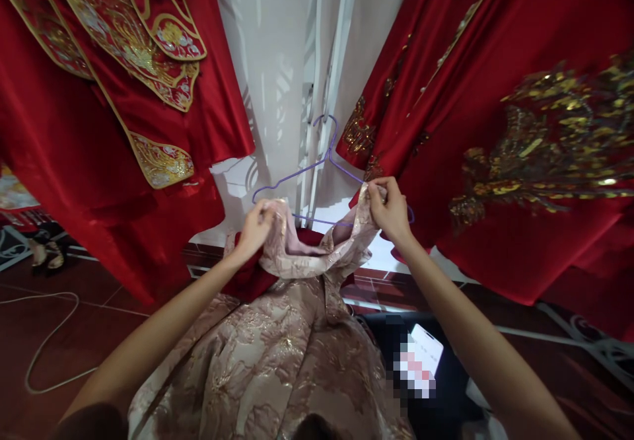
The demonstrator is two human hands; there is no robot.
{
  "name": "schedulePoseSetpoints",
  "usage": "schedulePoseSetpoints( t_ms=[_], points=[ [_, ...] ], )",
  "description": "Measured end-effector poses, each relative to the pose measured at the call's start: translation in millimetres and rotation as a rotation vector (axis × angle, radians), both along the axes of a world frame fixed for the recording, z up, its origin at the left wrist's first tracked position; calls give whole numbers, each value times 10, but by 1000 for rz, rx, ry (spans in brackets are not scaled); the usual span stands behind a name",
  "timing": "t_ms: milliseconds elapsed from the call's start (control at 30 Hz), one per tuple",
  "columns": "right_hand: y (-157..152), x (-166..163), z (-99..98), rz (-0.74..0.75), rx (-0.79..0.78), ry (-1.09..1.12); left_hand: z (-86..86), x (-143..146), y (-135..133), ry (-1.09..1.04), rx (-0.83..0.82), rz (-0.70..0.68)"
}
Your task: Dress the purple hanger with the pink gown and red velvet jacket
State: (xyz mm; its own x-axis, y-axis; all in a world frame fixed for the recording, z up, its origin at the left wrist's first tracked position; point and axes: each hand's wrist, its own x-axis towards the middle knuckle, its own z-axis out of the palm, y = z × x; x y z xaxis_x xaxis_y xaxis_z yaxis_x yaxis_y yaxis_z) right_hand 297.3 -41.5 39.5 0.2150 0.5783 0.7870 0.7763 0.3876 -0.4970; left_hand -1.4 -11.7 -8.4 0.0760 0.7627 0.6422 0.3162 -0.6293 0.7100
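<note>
A pale pink and gold brocade dress (277, 341) hangs down in front of me, its full skirt filling the lower middle of the view. My left hand (256, 230) pinches the dress at one shoulder. At the other shoulder, my right hand (389, 210) grips the fabric between thumb and fingers. A thin purple wire hanger (302, 171) is just behind the neckline, its hook up against a white upright. The hanger's right arm passes behind my right hand; its left end shows above my left hand. Whether the hanger is inside the shoulders is hard to tell.
Red embroidered gowns hang on the left (218, 103) and right (446, 116). A lit phone (426, 351) lies on a dark surface at lower right. Heeled shoes (49, 255) and a pale cable (37, 351) are on the tiled floor at left.
</note>
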Motion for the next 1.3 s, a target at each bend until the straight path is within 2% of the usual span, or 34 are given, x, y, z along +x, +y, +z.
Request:
schedulePoseSetpoints(
  t_ms=[100, 233, 367, 700, 900, 1000, 1100, 1200, 1300],
  points=[
    [3, 57, 52, 27, 24, 16, -131, -354, 300, -223, -151, 209],
    [-25, 73, 115, 55, 33, 21, -286, -616, 502, -365, -290, 234],
    [-28, 66, 127, 56, 35, 20, -339, -657, 524, -380, -342, 254],
    [15, 110, 105, 54, 14, 31, -256, -639, 525, -356, -388, 295],
    [7, 99, 99, 76, 8, 48, -274, -651, 499, -332, -434, 334],
    [-9, 85, 104, 83, 2, 47, -284, -655, 475, -339, -439, 323],
    [-14, 88, 111, 65, 5, 35, -247, -641, 451, -352, -332, 270],
    [20, 117, 99, 101, -7, 49, -129, -600, 438, -282, -220, 142],
    [67, 141, 67, 154, -38, 82, 72, -516, 416, -181, -151, 46]
  ],
)
